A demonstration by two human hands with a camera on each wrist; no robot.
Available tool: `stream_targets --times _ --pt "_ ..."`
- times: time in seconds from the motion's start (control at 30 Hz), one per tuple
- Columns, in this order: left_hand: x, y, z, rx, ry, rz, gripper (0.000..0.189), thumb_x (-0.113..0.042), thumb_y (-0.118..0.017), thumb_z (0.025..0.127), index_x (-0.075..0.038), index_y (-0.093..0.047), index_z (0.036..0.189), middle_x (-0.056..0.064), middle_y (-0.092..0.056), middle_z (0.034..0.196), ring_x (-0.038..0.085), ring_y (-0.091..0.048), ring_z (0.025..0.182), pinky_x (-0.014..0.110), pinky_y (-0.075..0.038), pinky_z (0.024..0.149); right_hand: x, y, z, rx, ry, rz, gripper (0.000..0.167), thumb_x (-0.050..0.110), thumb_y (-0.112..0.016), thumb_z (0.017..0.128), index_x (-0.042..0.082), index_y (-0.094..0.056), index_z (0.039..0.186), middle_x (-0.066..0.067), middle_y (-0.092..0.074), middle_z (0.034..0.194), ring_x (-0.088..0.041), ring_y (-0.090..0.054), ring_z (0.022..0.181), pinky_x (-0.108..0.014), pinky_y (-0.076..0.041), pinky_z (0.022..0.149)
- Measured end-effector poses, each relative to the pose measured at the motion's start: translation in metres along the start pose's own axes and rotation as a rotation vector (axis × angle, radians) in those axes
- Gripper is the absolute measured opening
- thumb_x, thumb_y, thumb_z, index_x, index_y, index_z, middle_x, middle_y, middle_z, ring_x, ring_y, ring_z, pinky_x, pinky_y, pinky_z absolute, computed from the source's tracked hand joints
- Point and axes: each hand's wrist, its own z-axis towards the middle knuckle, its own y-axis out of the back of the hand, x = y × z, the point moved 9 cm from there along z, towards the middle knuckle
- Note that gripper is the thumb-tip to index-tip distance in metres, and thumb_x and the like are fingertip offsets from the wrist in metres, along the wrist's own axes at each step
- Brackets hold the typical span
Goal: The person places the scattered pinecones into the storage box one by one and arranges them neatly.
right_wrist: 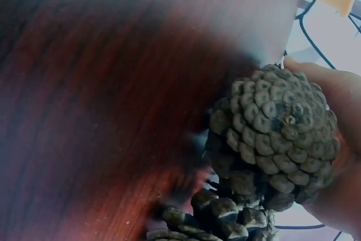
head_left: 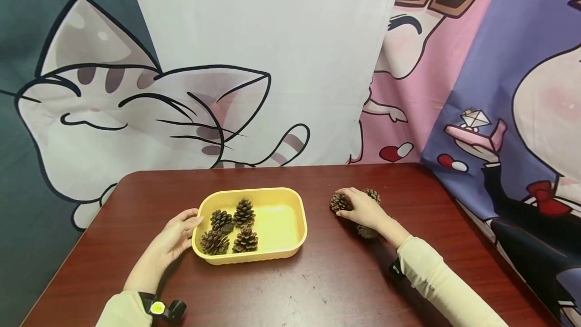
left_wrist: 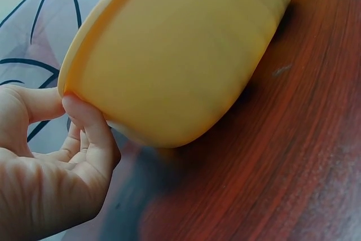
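My left hand (head_left: 174, 236) pinches the left rim of a yellow plastic basin (head_left: 279, 216) between thumb and fingers; the left wrist view shows this hold on the basin's edge (left_wrist: 169, 66). Several brown pine cones (head_left: 244, 212) are grouped in the basin's left half. To the right of it, my right hand (head_left: 365, 209) grips a pine cone (head_left: 339, 203), thumb on the near side and fingers over the far side. Another pine cone (head_left: 372, 195) shows behind that hand, and one more (head_left: 367, 231) lies partly hidden under the wrist. A large cone (right_wrist: 276, 134) fills the right wrist view's right half.
A dark red wooden table (head_left: 290, 296) carries everything, its far edge meeting a hanging cloth (head_left: 272, 24) printed with cartoon figures. Both forearms reach in from the near side, each with a black device (head_left: 174, 311) at the wrist.
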Motion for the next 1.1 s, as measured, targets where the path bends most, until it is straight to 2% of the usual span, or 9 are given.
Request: stream_targets --times 0.17,0.37,0.53,0.73,0.93,1.1 --pt "-0.003 -0.001 0.002 0.008 -0.001 -0.004 0.022 -0.015 -0.052 0.096 -0.013 -0.038 0.112 -0.004 -0.054 0.096 0.008 -0.059 0.088 0.029 -0.053 0.073 0.006 -0.003 0.000 0.001 0.036 -0.071 0.047 0.018 -0.073 0.081 0.002 -0.054 0.121 -0.017 -0.057 0.118 -0.032 -0.058 0.107 -0.047 -0.045 0.090" --pt "-0.004 -0.002 0.003 0.017 0.001 -0.030 0.021 -0.014 -0.052 0.096 -0.013 -0.038 0.112 -0.004 -0.054 0.096 0.008 -0.060 0.087 0.028 -0.053 0.072 0.010 -0.003 0.002 -0.008 0.067 -0.096 0.045 0.013 -0.075 0.078 0.000 -0.055 0.118 -0.017 -0.058 0.114 -0.032 -0.059 0.103 -0.045 -0.047 0.089" --pt "-0.003 -0.004 0.004 0.022 0.003 -0.037 0.021 -0.014 -0.051 0.096 -0.012 -0.038 0.112 -0.003 -0.054 0.096 0.008 -0.060 0.087 0.028 -0.053 0.071 0.008 -0.001 0.004 0.031 0.049 -0.090 0.045 0.013 -0.077 0.075 0.003 -0.057 0.114 -0.016 -0.060 0.110 -0.032 -0.059 0.102 -0.045 -0.047 0.088" --pt "-0.002 -0.005 0.004 0.018 0.007 -0.030 0.024 -0.014 -0.052 0.096 -0.010 -0.036 0.114 -0.003 -0.054 0.096 0.008 -0.061 0.087 0.029 -0.053 0.072 0.006 0.000 0.004 0.055 0.038 -0.072 0.044 0.016 -0.076 0.076 0.003 -0.057 0.114 -0.015 -0.061 0.109 -0.031 -0.060 0.102 -0.045 -0.048 0.087" --pt "-0.003 -0.004 0.003 0.025 0.006 -0.032 0.024 -0.014 -0.051 0.096 -0.011 -0.037 0.115 -0.003 -0.055 0.097 0.008 -0.060 0.089 0.029 -0.053 0.073 0.005 0.004 0.004 0.027 0.047 -0.047 0.045 0.016 -0.077 0.076 0.004 -0.058 0.115 -0.015 -0.061 0.110 -0.031 -0.059 0.103 -0.046 -0.047 0.088" --pt "-0.001 -0.002 0.001 0.021 0.007 -0.030 0.022 -0.014 -0.052 0.096 -0.012 -0.038 0.113 -0.003 -0.055 0.097 0.009 -0.061 0.088 0.029 -0.053 0.072 0.012 0.012 0.004 -0.047 0.099 0.017 0.045 0.014 -0.078 0.074 0.005 -0.059 0.114 -0.012 -0.061 0.109 -0.027 -0.060 0.100 -0.044 -0.048 0.086"
